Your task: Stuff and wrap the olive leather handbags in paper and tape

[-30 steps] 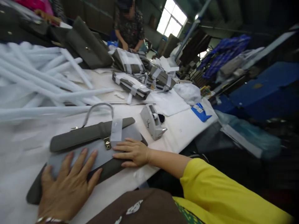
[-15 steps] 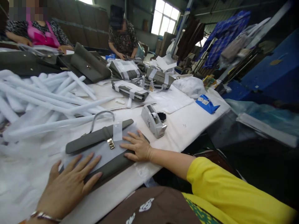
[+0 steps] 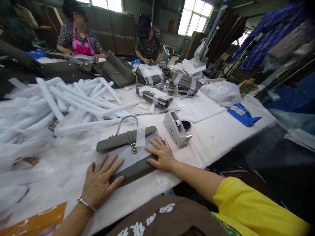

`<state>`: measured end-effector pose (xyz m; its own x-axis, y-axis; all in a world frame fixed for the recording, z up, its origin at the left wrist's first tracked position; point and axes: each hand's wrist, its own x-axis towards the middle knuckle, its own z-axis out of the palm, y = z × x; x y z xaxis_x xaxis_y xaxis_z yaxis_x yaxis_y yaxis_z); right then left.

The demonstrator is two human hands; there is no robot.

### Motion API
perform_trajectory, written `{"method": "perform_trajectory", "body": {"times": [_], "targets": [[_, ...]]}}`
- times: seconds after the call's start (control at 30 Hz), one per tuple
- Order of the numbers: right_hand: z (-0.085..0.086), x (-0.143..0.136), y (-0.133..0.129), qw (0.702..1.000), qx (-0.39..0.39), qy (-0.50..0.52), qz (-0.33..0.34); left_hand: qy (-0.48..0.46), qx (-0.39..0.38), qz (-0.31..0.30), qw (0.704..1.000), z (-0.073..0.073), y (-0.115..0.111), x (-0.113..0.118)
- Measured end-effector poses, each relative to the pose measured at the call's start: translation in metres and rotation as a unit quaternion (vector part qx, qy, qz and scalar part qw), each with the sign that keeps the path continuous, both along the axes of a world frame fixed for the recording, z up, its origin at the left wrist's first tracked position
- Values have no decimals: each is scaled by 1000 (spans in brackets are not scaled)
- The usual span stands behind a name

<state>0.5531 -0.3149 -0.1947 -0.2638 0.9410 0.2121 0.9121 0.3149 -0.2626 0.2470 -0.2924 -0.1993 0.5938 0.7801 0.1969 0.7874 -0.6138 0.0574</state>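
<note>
A dark grey-green handbag (image 3: 137,170) lies flat on the covered table in front of me, a pale sheet (image 3: 125,159) over its middle. Its flap carries a gold clasp (image 3: 133,148), and a strip of clear tape (image 3: 141,136) crosses the flap. A wrapped handle (image 3: 126,118) arches up behind it. My left hand (image 3: 103,178) rests with spread fingers on the bag's left end. On the right end my right hand (image 3: 162,154) lies flat, fingers apart. Close behind the right hand stands a grey tape dispenser (image 3: 176,128).
White foam rolls (image 3: 81,101) are heaped at the left. Taped bags (image 3: 154,96) lie beyond, with a blue packet (image 3: 242,114) to the right. Two people (image 3: 149,42) work across the table; another person is partly visible far left. An orange sheet (image 3: 36,219) is at lower left.
The view has swung left, so the scene sits further right. Both hands stay spread on the bag. The orange sheet and a further person have come into view.
</note>
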Motion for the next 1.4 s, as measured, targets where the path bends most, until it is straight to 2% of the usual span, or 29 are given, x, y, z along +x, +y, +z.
{"method": "perform_trajectory", "body": {"times": [0.17,0.3,0.4,0.5,0.57,0.6,0.7,0.77,0.9,1.0,1.07,1.13,1.2,1.27,1.33,1.4], "targets": [[3,-6,-7,999,36,-28,7,3,-6,0,1000,3,-3,-2],[8,-13,-11,991,87,-70,68,3,-17,2,1000,6,-5,-3],[16,-18,-4,969,120,-106,188,0,-29,2,1000,9,-7,-4],[24,-22,10,906,136,-135,377,-2,-40,1,999,12,-7,-5],[26,-23,19,867,132,-132,461,-2,-48,3,999,13,-7,-6],[25,-24,23,864,128,-121,472,-3,-50,5,999,13,-8,-6],[20,-24,27,889,102,-79,440,-11,-55,6,998,15,-8,-6],[18,-23,26,895,82,-58,434,-19,-66,4,998,18,-10,-5],[23,-20,23,893,56,-31,446,-53,-103,2,993,34,-3,-8],[27,-18,24,896,42,-20,442,-140,-74,55,986,53,25,-15],[27,-17,25,898,42,-7,439,-201,-9,103,974,65,58,-20],[25,-16,27,898,51,7,437,-200,52,122,971,72,98,-22],[23,-16,29,897,63,20,436,-126,81,132,980,73,137,-20],[22,-16,32,898,71,30,434,-19,80,161,983,67,170,-17],[23,-15,34,901,73,35,426,68,69,191,977,57,193,-14],[26,-15,35,904,68,29,422,116,55,193,973,48,206,-14]]}}
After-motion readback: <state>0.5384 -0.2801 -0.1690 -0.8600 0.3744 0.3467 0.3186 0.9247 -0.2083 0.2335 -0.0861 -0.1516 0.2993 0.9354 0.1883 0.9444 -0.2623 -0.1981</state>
